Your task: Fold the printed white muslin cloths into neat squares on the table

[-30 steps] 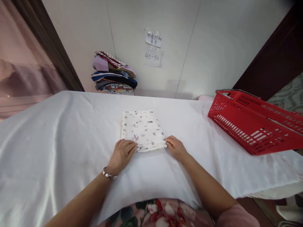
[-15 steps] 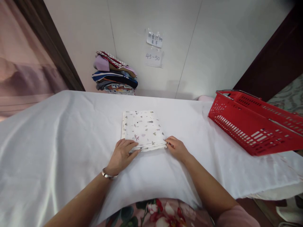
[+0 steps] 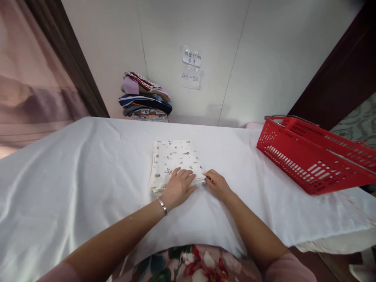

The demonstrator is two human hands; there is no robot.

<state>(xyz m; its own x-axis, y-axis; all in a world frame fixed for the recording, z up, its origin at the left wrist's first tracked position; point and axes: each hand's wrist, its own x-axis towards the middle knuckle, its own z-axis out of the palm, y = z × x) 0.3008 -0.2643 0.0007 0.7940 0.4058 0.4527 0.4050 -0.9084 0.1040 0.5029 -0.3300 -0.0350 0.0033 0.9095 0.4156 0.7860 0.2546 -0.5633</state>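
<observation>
A white cloth (image 3: pixel 173 156) with small printed figures lies folded into a layered rectangle in front of me. My left hand (image 3: pixel 179 187) rests on its near edge, fingers stretched out over the top layer. At the near right corner, my right hand (image 3: pixel 216 183) pinches the cloth between thumb and fingers. A silver bracelet (image 3: pixel 162 206) is on my left wrist. Under the cloth is a table covered with a white sheet (image 3: pixel 111 172).
A red plastic basket (image 3: pixel 293 160) with metal handles stands at the table's right. Behind the far edge, folded fabrics (image 3: pixel 147 98) are piled against the wall. Paper labels (image 3: pixel 191 68) hang on the wall. A pink curtain (image 3: pixel 32 86) is at the left.
My left hand has slid right along the near edge, from the left corner to the middle of the cloth. My right hand keeps its pinch at the right corner.
</observation>
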